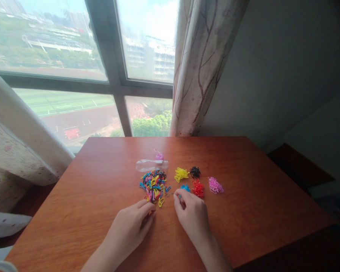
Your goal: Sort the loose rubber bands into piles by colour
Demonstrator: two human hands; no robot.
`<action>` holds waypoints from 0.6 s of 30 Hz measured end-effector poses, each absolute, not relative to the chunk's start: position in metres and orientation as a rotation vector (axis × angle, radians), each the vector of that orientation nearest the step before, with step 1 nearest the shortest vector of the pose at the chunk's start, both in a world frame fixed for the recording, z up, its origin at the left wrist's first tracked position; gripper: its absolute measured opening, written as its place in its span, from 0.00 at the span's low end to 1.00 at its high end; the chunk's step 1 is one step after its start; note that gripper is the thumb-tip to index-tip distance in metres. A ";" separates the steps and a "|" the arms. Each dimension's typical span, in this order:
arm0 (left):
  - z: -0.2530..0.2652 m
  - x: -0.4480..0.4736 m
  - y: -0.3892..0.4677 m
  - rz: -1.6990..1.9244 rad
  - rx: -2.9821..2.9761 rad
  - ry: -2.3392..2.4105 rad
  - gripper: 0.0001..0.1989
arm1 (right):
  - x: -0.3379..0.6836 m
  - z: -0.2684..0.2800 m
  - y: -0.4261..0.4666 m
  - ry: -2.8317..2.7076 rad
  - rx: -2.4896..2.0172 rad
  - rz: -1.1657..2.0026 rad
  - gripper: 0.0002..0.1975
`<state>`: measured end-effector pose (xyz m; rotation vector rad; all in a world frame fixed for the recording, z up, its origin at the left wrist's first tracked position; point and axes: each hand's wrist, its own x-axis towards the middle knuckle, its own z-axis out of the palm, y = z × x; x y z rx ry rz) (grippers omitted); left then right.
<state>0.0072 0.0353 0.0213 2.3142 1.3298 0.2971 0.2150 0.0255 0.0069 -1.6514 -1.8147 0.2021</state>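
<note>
A mixed pile of small coloured rubber bands (154, 183) lies on the wooden table in front of me. My left hand (134, 223) is at the pile's near edge, thumb and fingers curled together; whatever they may pinch is hidden. My right hand (192, 211) is closed in a pinch just right of the pile, with a thin dark strand, seemingly a rubber band (172, 194), at its fingertips. Beyond it, partly covered, sits a blue heap (185, 187). Around that are a red heap (198, 188), a yellow heap (181, 174), a black heap (195, 172) and a pink heap (215, 185).
A clear plastic bottle or tube (150, 165) lies on its side behind the mixed pile, with a pink-purple object (159, 156) behind it. The table (257, 211) reaches the window. Curtains (206, 68) hang on both sides, and part of a white object (1, 266) shows at lower left.
</note>
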 end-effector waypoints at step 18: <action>0.018 0.007 0.035 0.349 2.349 1.306 0.12 | 0.299 0.021 0.085 -1.836 -2.256 -0.078 0.06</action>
